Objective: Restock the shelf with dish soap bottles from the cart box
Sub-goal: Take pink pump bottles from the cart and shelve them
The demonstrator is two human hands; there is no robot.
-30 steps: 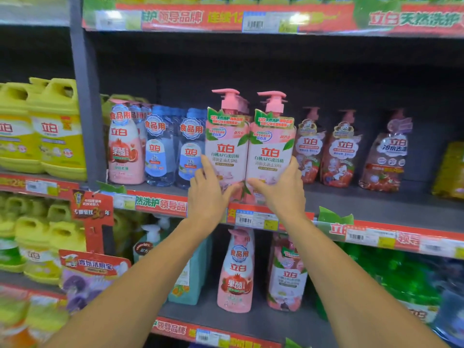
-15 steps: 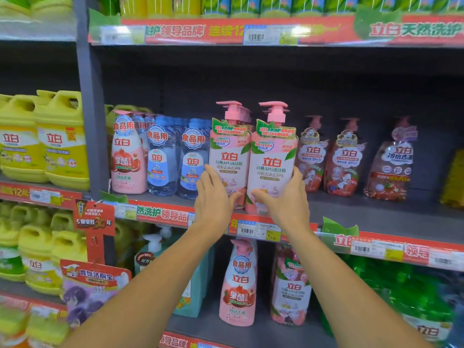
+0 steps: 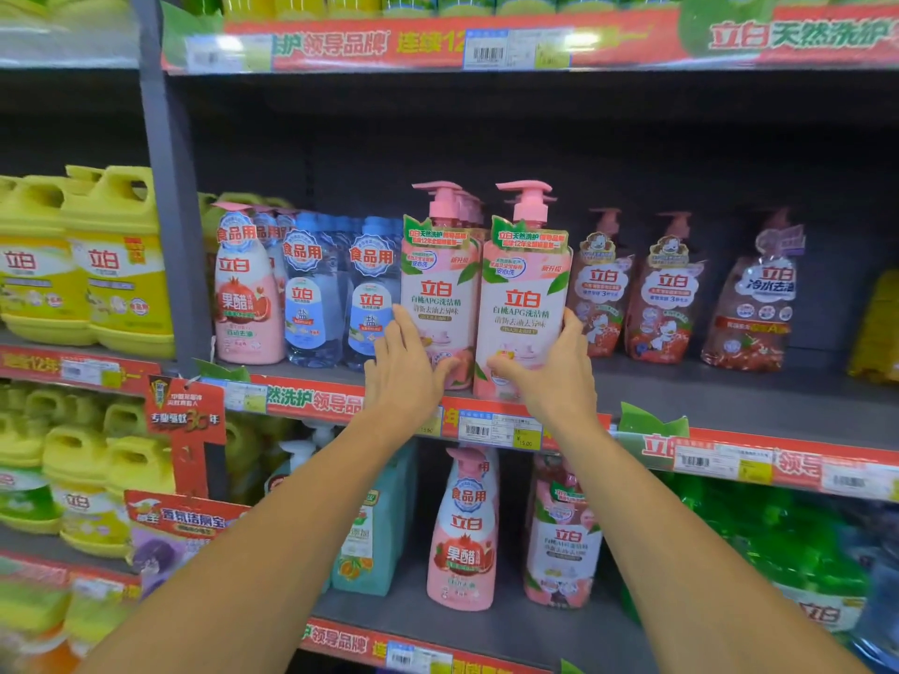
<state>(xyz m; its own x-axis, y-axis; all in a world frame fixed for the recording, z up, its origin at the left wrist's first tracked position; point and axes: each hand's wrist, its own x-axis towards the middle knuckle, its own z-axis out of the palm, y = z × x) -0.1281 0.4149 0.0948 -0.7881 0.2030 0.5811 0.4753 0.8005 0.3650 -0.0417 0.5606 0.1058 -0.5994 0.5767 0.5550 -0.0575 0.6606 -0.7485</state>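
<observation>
Labels first: two pink pump bottles stand upright side by side at the front edge of the middle shelf (image 3: 729,406), touching or nearly so. Left pink bottle (image 3: 440,294) and right pink bottle (image 3: 523,304) both read "立白" in red, with "白桃APG洗洁精" under it and a green/red collar tag at the neck. More pink pump heads show right behind the left one.

Shelf-edge strip (image 3: 311,398) reads "然洗护 领导品牌"; the price tag (image 3: 501,430) below the bottles shows a barcode and roughly "15.00". Top strip (image 3: 798,34) reads "立白天然洗护".

Neighbours on the same shelf: pomegranate bottle (image 3: 245,294) marked "食品用 / 立白 / 果醋", then blue clear bottles (image 3: 335,294) with "食品用", "立白" and "盐". To the right, set further back, reddish pump bottles (image 3: 632,294) with "立白", and one (image 3: 759,304) reading "冷水去油". Yellow jugs (image 3: 112,265) in the left bay carry "立白".

Hands:
- left hand (image 3: 406,372): fingers straight, loosely spread, lying flat against the lower front of the left pink bottle, thumb towards its base. Not wrapped round it.
- right hand (image 3: 554,367): curled round the lower part of the right pink bottle, fingers on its right side, thumb across the front near the base.

Cart box not in frame.
</observation>
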